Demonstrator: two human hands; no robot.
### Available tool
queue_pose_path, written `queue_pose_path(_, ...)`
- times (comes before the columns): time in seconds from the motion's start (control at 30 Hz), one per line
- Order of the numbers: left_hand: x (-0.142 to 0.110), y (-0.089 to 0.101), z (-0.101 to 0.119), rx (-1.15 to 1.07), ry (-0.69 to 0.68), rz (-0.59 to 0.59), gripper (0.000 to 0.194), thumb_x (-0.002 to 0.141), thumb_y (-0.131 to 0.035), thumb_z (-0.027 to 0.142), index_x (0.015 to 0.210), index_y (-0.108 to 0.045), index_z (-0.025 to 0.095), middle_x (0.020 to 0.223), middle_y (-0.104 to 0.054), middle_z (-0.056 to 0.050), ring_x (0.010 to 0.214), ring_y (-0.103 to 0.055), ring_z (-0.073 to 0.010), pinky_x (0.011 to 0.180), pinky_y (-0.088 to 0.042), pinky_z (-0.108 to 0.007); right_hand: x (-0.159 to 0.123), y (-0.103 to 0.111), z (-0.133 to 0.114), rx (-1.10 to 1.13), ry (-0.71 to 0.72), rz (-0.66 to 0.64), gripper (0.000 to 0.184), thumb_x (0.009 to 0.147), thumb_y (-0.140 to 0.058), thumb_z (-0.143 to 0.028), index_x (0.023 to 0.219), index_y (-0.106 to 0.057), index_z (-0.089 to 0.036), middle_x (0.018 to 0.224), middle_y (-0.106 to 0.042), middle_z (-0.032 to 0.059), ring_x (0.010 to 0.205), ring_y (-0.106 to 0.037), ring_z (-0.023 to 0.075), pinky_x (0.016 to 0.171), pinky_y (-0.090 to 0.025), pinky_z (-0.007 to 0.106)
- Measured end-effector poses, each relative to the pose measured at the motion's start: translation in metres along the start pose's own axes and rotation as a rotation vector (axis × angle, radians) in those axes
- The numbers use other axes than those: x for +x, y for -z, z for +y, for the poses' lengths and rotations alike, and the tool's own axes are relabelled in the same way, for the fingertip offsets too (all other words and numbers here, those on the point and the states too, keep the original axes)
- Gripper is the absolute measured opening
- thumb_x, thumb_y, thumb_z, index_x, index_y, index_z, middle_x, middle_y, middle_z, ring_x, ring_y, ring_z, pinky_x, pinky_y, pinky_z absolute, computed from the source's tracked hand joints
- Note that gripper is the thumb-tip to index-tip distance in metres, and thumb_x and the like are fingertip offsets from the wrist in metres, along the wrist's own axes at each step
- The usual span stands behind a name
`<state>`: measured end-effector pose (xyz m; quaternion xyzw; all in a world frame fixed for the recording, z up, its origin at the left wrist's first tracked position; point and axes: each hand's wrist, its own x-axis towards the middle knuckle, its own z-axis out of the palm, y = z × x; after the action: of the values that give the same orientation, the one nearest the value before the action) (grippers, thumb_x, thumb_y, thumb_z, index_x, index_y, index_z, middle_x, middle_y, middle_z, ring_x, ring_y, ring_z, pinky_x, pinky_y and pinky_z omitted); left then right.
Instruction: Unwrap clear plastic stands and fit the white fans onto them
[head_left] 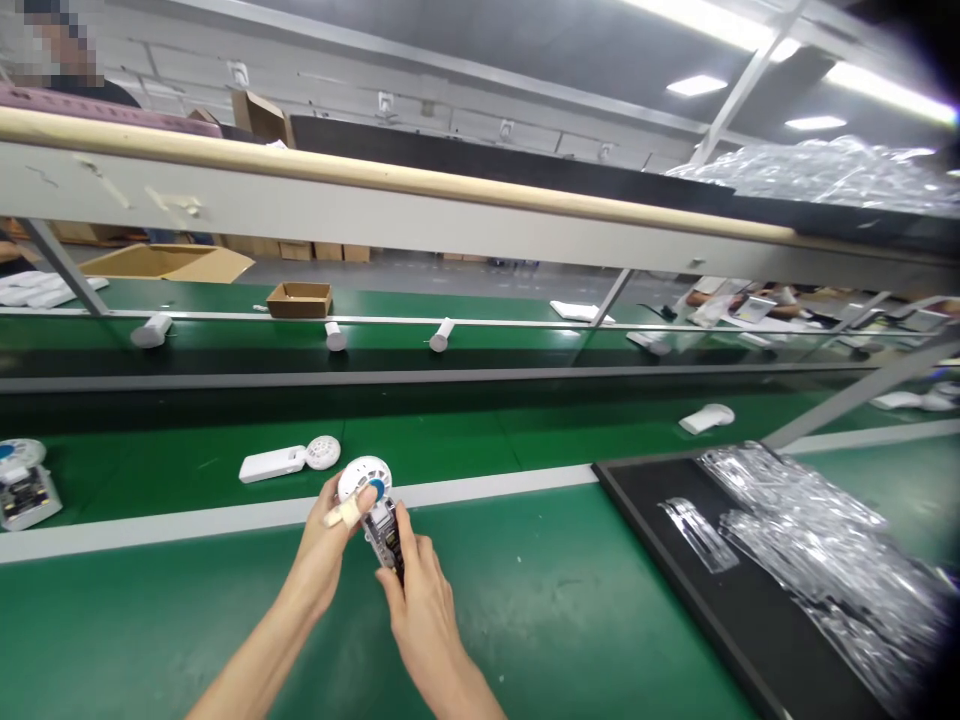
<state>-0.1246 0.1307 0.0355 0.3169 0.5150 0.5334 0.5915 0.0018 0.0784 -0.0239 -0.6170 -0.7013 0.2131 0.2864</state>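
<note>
Above the green bench I hold a white handheld fan (355, 476) between both hands. Its round slotted head has a blue centre, and its handle is open, with a circuit board (385, 540) showing. My left hand (326, 535) is closed around the head, its thumb on the front near the blue centre; something pale yellow is wrapped round that thumb. The handle is gripped in my right hand (420, 590), thumb on one side and fingers on the other. Just beyond my left hand, another white handheld fan (274, 463) lies on the green conveyor belt (450, 440).
On the right, a black tray (697, 610) holds a heap of clear plastic pieces (832, 550). An opened fan (28, 490) lies at far left. A grey strut (862, 390) slants behind the tray. Across the line stands a small cardboard box (300, 300), below a long shelf (420, 205).
</note>
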Motion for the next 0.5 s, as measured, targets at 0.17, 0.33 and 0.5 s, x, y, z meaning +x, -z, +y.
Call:
queue_pose_path(0.17, -0.001, -0.019, -0.03, 0.057, 0.235, -0.125, 0.058, 0.061, -0.074, 0.05, 0.105, -0.064, 0.014, 0.104, -0.068, -0.014, 0.102, -0.06, -0.0292, 0.086, -0.048, -0.038, -0.003, 0.013, 0.021, -0.012, 0.093, 0.063, 0.069, 0.082, -0.048, -0.017, 0.143, -0.023, -0.036, 0.108, -0.056, 0.0075, 0.093, -0.059, 0.0257, 0.074, -0.055, 0.037)
queue_pose_path(0.33, -0.009, -0.04, -0.046, 0.075, 0.152, 0.027, 0.059, 0.057, -0.076, 0.05, 0.104, -0.064, 0.018, 0.107, -0.067, -0.011, 0.105, -0.059, -0.0304, 0.086, -0.049, -0.038, 0.012, 0.023, 0.038, 0.392, -0.11, 0.098, 0.042, 0.09, -0.04, -0.032, 0.131, -0.047, -0.03, 0.12, -0.054, 0.0077, 0.111, -0.053, 0.0224, 0.092, -0.047, 0.036)
queue_pose_path(0.5, -0.002, -0.059, -0.063, 0.278, -0.1, 0.039, 0.053, 0.043, -0.082, 0.049, 0.087, -0.067, 0.023, 0.098, -0.068, -0.009, 0.1, -0.06, -0.0342, 0.092, -0.047, -0.042, 0.047, 0.024, 0.049, 0.949, -0.684, 0.32, 0.055, 0.088, -0.031, -0.06, 0.079, -0.064, -0.017, 0.075, -0.063, 0.0056, 0.071, -0.06, 0.0189, 0.062, -0.049, 0.028)
